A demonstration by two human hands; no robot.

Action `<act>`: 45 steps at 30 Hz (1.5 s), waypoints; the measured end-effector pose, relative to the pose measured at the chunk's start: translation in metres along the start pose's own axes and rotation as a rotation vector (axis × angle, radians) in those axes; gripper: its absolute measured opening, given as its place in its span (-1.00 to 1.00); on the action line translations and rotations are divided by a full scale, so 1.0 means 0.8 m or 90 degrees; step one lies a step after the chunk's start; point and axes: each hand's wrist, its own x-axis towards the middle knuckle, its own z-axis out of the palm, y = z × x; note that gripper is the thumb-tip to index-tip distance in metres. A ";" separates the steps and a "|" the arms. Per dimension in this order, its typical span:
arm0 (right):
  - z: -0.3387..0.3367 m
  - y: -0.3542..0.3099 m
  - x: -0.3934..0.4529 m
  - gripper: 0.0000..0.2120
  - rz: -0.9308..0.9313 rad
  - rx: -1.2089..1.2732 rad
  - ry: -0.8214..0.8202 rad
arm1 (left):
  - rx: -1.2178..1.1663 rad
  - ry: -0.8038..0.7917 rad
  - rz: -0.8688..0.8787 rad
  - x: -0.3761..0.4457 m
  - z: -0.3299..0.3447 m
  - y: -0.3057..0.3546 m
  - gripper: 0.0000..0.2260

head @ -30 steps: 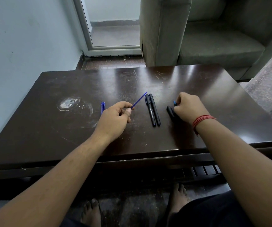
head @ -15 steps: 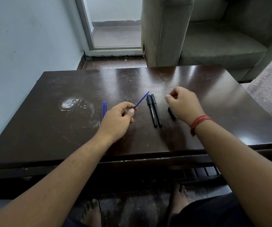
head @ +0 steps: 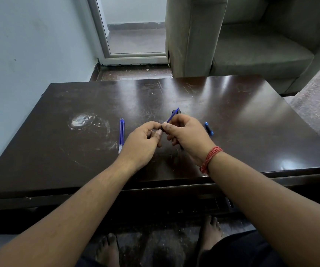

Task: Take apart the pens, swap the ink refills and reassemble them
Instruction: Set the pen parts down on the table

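A thin blue ink refill [head: 172, 116] slants up and away between my two hands above the dark table [head: 232, 116]. My left hand [head: 142, 140] pinches its near end. My right hand [head: 187, 132] meets it from the right, with thumb and fingers closed on the same refill. Black pens [head: 176, 112] lie on the table behind and under my right hand, so only their far tips and a near end show. A short black pen part with blue ends [head: 209, 128] lies to the right of my right hand.
Spare blue refills [head: 122, 132] lie side by side left of my left hand. A whitish scuff mark [head: 84, 121] is on the table's left part. A grey armchair [head: 242, 45] stands beyond the far edge, a wall at left. My bare feet are under the table.
My right hand let go of the short pen part, which now lies on the table, and moved left over the black pens to meet my left hand on the refill.
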 end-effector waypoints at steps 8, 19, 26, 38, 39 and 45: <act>0.001 -0.002 -0.001 -0.89 0.010 0.076 0.014 | 0.008 0.007 0.006 -0.001 0.001 0.003 -0.84; -0.017 -0.014 0.018 -0.89 -0.022 0.226 0.155 | 0.011 -0.001 -0.014 -0.001 0.003 0.001 -0.84; -0.128 0.004 0.051 -0.91 -0.079 -0.356 0.301 | -0.004 0.004 -0.026 0.001 0.004 -0.005 -0.83; -0.173 0.046 0.068 -0.83 0.077 -0.697 0.194 | -0.038 0.026 -0.061 0.004 0.006 -0.011 -0.83; -0.174 0.045 0.068 -0.82 0.078 -0.695 0.195 | -0.043 0.029 -0.064 0.004 0.005 -0.010 -0.84; -0.174 0.044 0.069 -0.80 0.097 -0.684 0.189 | -0.041 0.033 -0.067 0.002 0.002 -0.007 -0.87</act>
